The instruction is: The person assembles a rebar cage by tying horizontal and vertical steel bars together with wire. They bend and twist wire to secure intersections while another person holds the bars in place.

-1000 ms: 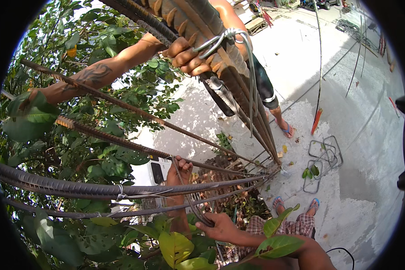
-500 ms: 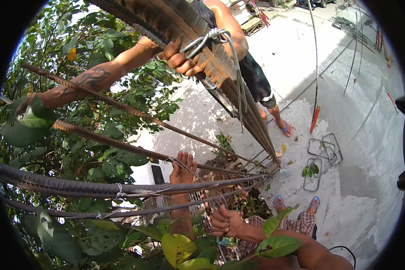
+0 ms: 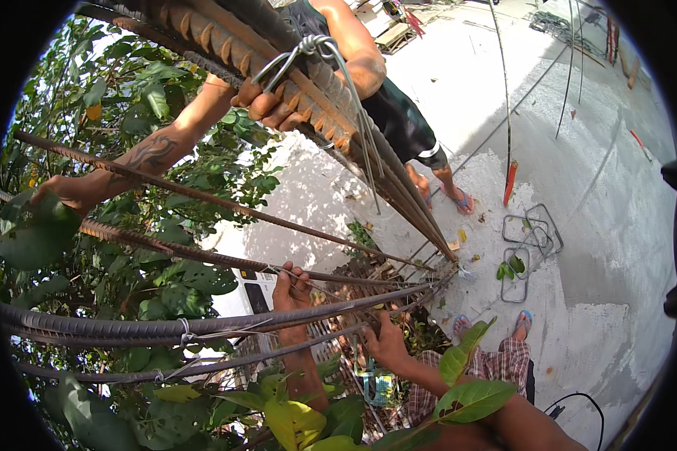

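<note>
My left hand (image 3: 292,289) reaches up behind the thick dark rebar (image 3: 165,328). Its fingers pinch a thin tie wire (image 3: 275,268) at a rusty ribbed rebar (image 3: 180,251). My right hand (image 3: 387,342) is closed, its fingertips up against the lower rebar (image 3: 226,365) near where the bars converge. What those fingertips hold is hidden. Twisted wire ties (image 3: 186,331) bind the thick bar. Higher up, a co-worker's hand (image 3: 267,105) grips a rusty rebar bundle (image 3: 327,113) with a looped wire (image 3: 308,46) on it. The co-worker's tattooed arm (image 3: 147,154) stretches left to the bars.
Leafy branches (image 3: 158,83) crowd the left side, and large leaves (image 3: 470,398) hang before my right arm. Rectangular steel stirrups (image 3: 532,233) lie on the concrete floor (image 3: 602,263). A red-ended thin rod (image 3: 510,180) is farther off. The co-worker's feet (image 3: 459,199) stand beyond the bars.
My right hand has moved up from below the lower rebar to touch it, its fist loosening. My left fingers have curled in on the wire. The view has shifted slightly.
</note>
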The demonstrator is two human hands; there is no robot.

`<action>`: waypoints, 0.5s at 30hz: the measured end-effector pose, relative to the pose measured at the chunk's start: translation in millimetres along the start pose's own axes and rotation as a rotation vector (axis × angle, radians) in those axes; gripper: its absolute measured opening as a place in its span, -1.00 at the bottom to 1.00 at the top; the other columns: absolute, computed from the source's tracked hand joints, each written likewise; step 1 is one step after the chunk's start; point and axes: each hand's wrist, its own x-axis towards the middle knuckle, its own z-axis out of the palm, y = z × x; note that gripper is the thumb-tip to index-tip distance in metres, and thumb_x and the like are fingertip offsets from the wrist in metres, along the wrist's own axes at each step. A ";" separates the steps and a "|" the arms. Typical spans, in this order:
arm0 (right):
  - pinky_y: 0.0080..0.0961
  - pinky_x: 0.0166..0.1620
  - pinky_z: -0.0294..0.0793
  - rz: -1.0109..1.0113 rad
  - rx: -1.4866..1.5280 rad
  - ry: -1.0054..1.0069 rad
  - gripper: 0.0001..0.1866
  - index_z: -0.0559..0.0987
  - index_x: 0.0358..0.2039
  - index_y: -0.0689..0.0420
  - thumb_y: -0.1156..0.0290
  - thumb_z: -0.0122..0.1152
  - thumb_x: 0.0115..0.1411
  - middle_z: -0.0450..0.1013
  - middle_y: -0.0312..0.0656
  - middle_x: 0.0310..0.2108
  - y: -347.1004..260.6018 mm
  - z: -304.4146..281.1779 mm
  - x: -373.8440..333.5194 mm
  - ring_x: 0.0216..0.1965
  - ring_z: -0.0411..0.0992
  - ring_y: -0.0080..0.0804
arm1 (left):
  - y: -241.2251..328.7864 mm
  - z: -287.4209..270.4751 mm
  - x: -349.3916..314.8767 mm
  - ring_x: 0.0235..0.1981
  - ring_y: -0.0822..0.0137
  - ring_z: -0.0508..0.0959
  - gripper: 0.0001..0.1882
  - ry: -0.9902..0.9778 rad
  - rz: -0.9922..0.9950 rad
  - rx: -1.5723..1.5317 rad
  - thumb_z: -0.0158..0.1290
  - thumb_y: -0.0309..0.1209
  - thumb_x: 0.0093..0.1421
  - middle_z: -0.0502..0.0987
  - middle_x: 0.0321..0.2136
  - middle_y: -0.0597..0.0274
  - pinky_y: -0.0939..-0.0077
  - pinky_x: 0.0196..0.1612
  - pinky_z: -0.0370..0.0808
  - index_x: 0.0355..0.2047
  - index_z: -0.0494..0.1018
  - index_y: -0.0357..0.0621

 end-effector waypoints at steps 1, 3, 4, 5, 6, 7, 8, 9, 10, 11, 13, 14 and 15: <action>-0.10 -0.40 0.44 0.032 0.034 -0.032 -0.67 0.30 -0.08 0.32 0.43 0.11 0.22 0.47 0.15 -0.50 4.1 5.2 -3.2 -0.43 0.48 0.24 | 1.0 0.6 -0.7 -0.29 0.32 0.57 -0.69 0.039 0.015 0.038 -0.02 -0.28 0.34 0.54 -0.30 0.17 0.44 -0.22 0.60 -0.01 0.39 -0.21; -0.12 -0.42 0.43 0.101 0.057 -0.024 -0.64 0.29 -0.08 0.36 0.41 0.10 0.22 0.45 0.16 -0.53 9.0 19.3 -8.2 -0.47 0.49 0.20 | 2.9 2.4 -2.0 -0.32 0.33 0.58 -0.69 0.102 0.021 0.134 -0.01 -0.29 0.33 0.54 -0.31 0.19 0.44 -0.24 0.60 -0.01 0.39 -0.21; -0.13 -0.44 0.43 0.202 0.067 -0.044 -0.63 0.28 -0.07 0.38 0.41 0.10 0.22 0.45 0.16 -0.55 9.8 25.5 -9.7 -0.49 0.49 0.17 | 3.1 3.8 -2.5 -0.33 0.33 0.59 -0.69 0.143 0.025 0.186 0.00 -0.30 0.32 0.55 -0.32 0.20 0.44 -0.25 0.60 -0.01 0.39 -0.20; -0.11 -0.46 0.41 -0.030 0.050 0.070 -0.56 0.23 -0.03 0.45 0.41 0.10 0.21 0.42 0.13 -0.60 10.0 29.2 -7.3 -0.59 0.46 0.11 | 3.0 5.9 -2.1 -0.32 0.34 0.58 -0.69 0.148 0.040 0.252 0.00 -0.29 0.32 0.54 -0.32 0.22 0.44 -0.25 0.59 -0.02 0.39 -0.20; -0.14 -0.48 0.40 -0.017 0.029 0.111 -0.58 0.25 -0.07 0.44 0.40 0.11 0.20 0.42 0.09 -0.61 9.7 30.0 -4.8 -0.58 0.48 0.05 | 2.3 7.8 -1.9 -0.31 0.35 0.58 -0.69 0.149 0.054 0.315 0.00 -0.28 0.32 0.54 -0.32 0.23 0.45 -0.26 0.57 -0.02 0.40 -0.19; -0.17 -0.50 0.40 0.033 0.010 0.093 -0.60 0.27 -0.11 0.43 0.39 0.11 0.19 0.42 0.06 -0.62 9.1 28.4 0.1 -0.58 0.49 -0.02 | 1.6 9.7 -1.8 -0.30 0.36 0.57 -0.69 0.195 0.061 0.387 0.00 -0.27 0.33 0.54 -0.32 0.25 0.46 -0.26 0.56 -0.03 0.40 -0.19; -0.21 -0.52 0.40 0.151 -0.022 0.073 -0.62 0.29 -0.14 0.42 0.38 0.12 0.19 0.41 0.03 -0.64 8.7 23.5 5.3 -0.57 0.51 -0.08 | 0.8 11.2 -2.2 -0.29 0.36 0.56 -0.69 0.165 0.040 0.354 -0.02 -0.24 0.34 0.53 -0.31 0.26 0.46 -0.25 0.54 -0.03 0.40 -0.18; -0.26 -0.56 0.38 0.212 0.081 -0.033 -0.66 0.31 -0.17 0.39 0.38 0.11 0.19 0.40 -0.02 -0.65 7.7 15.9 8.8 -0.61 0.48 -0.14 | 0.8 12.2 -4.1 -0.28 0.36 0.55 -0.68 0.177 0.015 0.330 -0.04 -0.22 0.35 0.52 -0.30 0.26 0.45 -0.24 0.52 -0.04 0.39 -0.18; -0.31 -0.61 0.37 0.330 0.170 -0.135 -0.69 0.32 -0.20 0.36 0.39 0.10 0.19 0.38 -0.07 -0.66 6.9 5.9 12.4 -0.65 0.46 -0.20 | 1.2 13.1 -5.7 -0.27 0.36 0.54 -0.67 0.128 0.026 0.301 -0.06 -0.20 0.36 0.52 -0.29 0.27 0.45 -0.23 0.50 -0.04 0.39 -0.18; -0.36 -0.65 0.35 0.479 0.306 -0.284 -0.73 0.33 -0.22 0.33 0.40 0.10 0.20 0.36 -0.12 -0.68 6.2 -4.4 16.1 -0.68 0.43 -0.26 | 2.3 12.7 -10.4 -0.27 0.34 0.49 -0.63 0.057 -0.014 0.183 -0.13 -0.10 0.38 0.47 -0.33 0.30 0.37 -0.14 0.45 -0.08 0.39 -0.15; -0.45 -0.68 0.37 0.800 0.476 -0.732 -0.87 0.36 -0.34 0.27 0.47 0.05 0.19 0.34 -0.24 -0.68 2.5 -20.5 21.2 -0.72 0.37 -0.41 | 6.9 11.3 -20.6 -0.31 0.34 0.46 -0.62 -0.033 -0.103 -0.015 -0.19 -0.05 0.39 0.43 -0.38 0.33 0.34 -0.10 0.42 -0.13 0.38 -0.11; -0.50 -0.70 0.37 0.950 0.523 -0.920 -0.93 0.38 -0.39 0.23 0.51 0.02 0.19 0.33 -0.30 -0.69 -1.0 -26.2 22.4 -0.74 0.34 -0.49 | 9.3 10.3 -25.7 -0.33 0.34 0.45 -0.61 -0.098 -0.157 -0.114 -0.21 -0.03 0.39 0.41 -0.40 0.34 0.32 -0.08 0.40 -0.15 0.38 -0.09; -0.54 -0.70 0.35 1.201 0.883 -1.186 -0.92 0.38 -0.44 0.20 0.52 -0.01 0.21 0.29 -0.37 -0.69 -6.0 -29.1 22.5 -0.74 0.31 -0.56 | 12.8 8.8 -31.4 -0.37 0.35 0.42 -0.59 -0.171 -0.167 -0.153 -0.24 0.00 0.39 0.38 -0.45 0.33 0.30 -0.05 0.37 -0.20 0.37 -0.06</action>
